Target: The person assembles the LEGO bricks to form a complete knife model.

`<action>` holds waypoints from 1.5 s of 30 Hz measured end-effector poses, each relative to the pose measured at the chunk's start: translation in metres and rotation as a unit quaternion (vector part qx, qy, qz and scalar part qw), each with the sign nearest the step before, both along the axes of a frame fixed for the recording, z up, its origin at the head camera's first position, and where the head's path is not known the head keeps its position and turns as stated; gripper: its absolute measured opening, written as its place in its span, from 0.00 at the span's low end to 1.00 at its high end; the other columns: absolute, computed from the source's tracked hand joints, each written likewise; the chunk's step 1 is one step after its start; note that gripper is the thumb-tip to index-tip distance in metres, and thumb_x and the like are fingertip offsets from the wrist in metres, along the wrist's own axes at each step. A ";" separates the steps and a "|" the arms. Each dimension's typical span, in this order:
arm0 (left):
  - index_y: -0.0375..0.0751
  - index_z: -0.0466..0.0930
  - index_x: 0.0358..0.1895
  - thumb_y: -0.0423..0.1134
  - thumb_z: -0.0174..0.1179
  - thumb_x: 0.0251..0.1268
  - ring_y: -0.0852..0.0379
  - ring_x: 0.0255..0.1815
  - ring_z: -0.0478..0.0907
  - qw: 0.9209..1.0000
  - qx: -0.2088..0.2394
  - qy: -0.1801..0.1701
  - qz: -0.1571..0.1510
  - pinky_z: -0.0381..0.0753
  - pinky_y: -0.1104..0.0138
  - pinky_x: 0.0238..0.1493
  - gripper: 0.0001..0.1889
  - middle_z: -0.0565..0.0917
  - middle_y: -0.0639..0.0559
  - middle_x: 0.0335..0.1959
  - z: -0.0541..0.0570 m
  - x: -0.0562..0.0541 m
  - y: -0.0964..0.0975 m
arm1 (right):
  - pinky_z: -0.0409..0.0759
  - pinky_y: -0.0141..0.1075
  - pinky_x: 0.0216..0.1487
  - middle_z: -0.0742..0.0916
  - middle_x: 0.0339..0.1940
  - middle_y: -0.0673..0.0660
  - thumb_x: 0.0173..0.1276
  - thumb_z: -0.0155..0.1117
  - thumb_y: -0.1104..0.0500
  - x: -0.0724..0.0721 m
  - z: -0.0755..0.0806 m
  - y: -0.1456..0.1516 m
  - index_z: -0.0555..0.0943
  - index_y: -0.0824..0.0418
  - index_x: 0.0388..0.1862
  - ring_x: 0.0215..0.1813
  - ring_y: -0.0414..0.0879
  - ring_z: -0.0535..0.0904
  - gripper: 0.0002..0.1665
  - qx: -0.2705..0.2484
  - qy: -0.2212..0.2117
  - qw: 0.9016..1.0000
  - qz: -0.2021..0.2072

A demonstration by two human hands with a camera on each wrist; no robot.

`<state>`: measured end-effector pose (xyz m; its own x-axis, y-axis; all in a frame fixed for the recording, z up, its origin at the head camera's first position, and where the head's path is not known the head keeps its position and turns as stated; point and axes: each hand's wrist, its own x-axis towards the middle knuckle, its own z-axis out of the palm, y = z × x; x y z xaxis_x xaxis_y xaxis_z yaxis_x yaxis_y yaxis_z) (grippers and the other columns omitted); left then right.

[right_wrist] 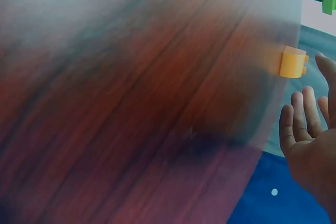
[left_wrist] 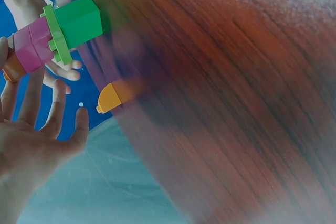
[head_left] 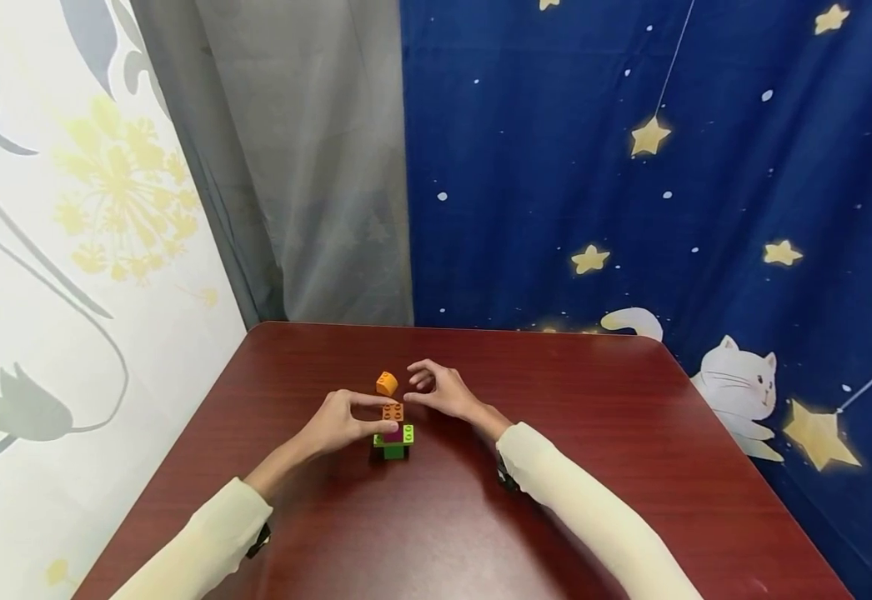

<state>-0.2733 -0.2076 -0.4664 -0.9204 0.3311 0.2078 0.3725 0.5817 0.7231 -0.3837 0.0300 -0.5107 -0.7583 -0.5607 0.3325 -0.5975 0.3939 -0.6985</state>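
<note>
My left hand pinches the top of a small tower of toy building bricks between thumb and fingers. The tower has an orange brick on top, magenta bricks below it, then a lime-green plate and a green block at the base. To the right of the tower is my right hand, its fingers loosely bent with nothing between them. Just beyond the tower lies a yellow-orange brick with a rounded side, its studs facing sideways, near the right hand's fingertips.
The dark red-brown wooden table has a rounded far edge. Behind it hang a grey curtain and a blue curtain with stars. A white wall with a flower pattern stands along the left.
</note>
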 end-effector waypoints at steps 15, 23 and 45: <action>0.50 0.90 0.56 0.57 0.77 0.58 0.48 0.38 0.80 1.000 0.000 -0.008 0.003 0.78 0.64 0.36 0.25 0.90 0.60 0.35 0.000 0.001 0.000 | 0.82 0.41 0.58 0.89 0.54 0.60 0.64 0.80 0.57 -0.018 -0.013 -0.028 0.77 0.66 0.66 0.53 0.52 0.86 0.34 0.032 -0.030 0.998 -0.037; 0.50 0.90 0.56 0.57 0.77 0.57 0.58 0.25 0.66 1.000 0.003 -0.006 -0.002 0.68 0.69 0.28 0.25 0.88 0.52 0.27 0.001 0.001 0.003 | 0.83 0.41 0.55 0.90 0.53 0.55 0.64 0.80 0.52 -0.020 -0.014 -0.040 0.79 0.60 0.65 0.52 0.49 0.86 0.33 0.075 -0.010 0.995 -0.071; 0.54 0.91 0.55 0.56 0.78 0.56 0.51 0.47 0.82 1.000 0.006 -0.015 -0.004 0.83 0.57 0.45 0.24 0.91 0.57 0.46 0.000 -0.004 0.008 | 0.85 0.41 0.53 0.90 0.47 0.61 0.64 0.79 0.62 -0.017 0.001 -0.008 0.81 0.65 0.60 0.48 0.54 0.88 0.26 0.038 0.001 0.999 -0.004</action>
